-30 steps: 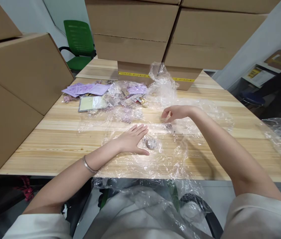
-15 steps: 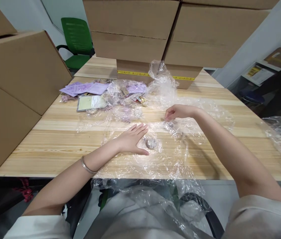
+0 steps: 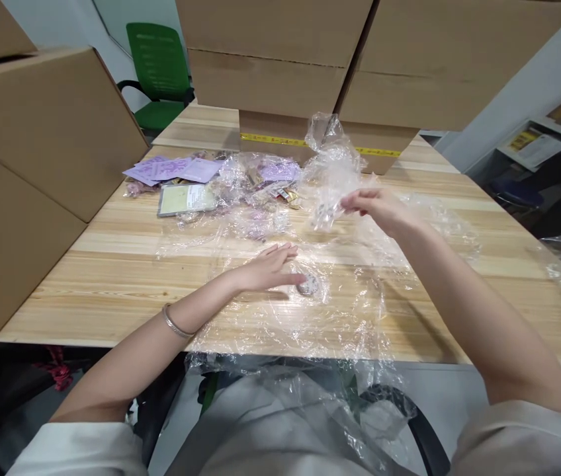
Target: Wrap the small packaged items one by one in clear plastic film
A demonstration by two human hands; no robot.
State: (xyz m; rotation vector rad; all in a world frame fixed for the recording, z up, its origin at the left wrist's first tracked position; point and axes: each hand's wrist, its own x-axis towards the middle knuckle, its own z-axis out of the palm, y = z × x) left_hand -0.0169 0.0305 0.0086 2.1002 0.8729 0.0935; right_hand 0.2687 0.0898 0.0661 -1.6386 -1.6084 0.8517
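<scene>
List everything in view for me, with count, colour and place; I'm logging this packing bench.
table: one, pale wood, under everything
clear film: one big crumpled sheet, across the table and over its near edge
small bag: one, clear, lifted above the table
round piece: one, greyish, under the film by the left hand
purple packets: several, far left of the table
card: one, pale green, beside the packets
boxes: several, brown cardboard, stacked at the back and left
chair: one, green, behind the table
bracelet: one, silver, left wrist
left hand: flat on the film
right hand: pinching the small bag
</scene>
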